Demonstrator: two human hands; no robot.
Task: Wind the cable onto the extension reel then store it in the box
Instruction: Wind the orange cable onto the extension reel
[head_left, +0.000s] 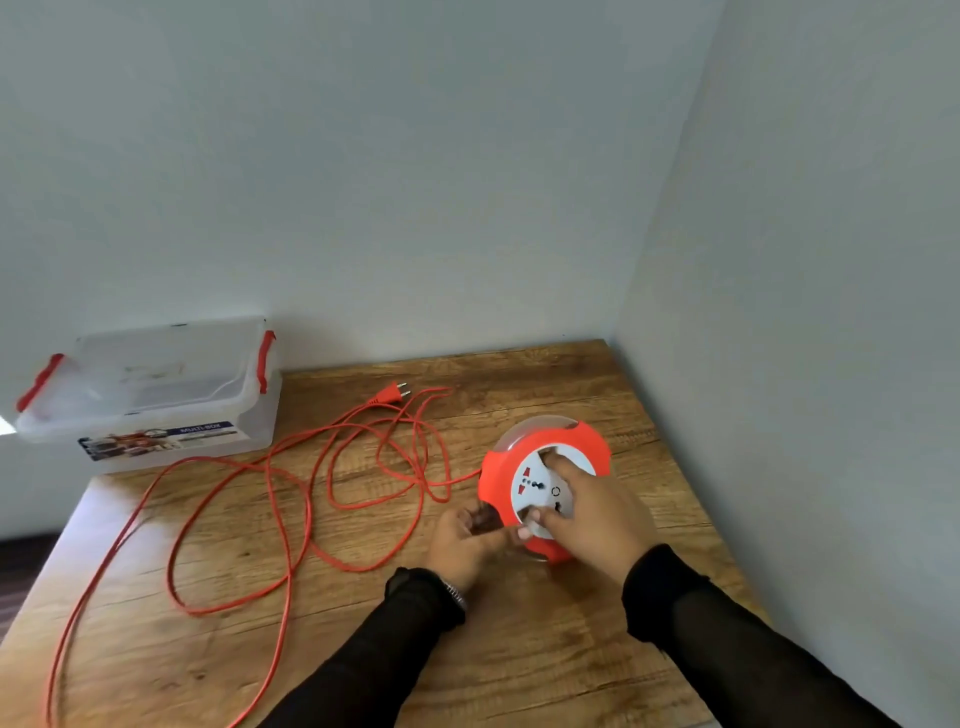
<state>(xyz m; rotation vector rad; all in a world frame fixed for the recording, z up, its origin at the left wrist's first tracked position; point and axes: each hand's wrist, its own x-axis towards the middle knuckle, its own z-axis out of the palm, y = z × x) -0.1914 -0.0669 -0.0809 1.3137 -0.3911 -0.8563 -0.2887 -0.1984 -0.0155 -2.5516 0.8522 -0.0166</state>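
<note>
While cable (291, 499) sprawls loose across table (519, 649), I judge winding barely begun: right hand (587, 512) grasps reel (545, 486) hub, left hand (467, 540) pinches rim. Next: turn hub; box (156, 410) waits far-left.

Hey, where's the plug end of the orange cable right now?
In the head view, the plug lies on the wooden table near its far edge, just right of the clear plastic box and up-left of the reel.

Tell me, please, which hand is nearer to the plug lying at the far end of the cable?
Left. The left hand sits at the reel's near-left edge, on the plug's side; the right hand rests on the reel's face, farther right.
</note>
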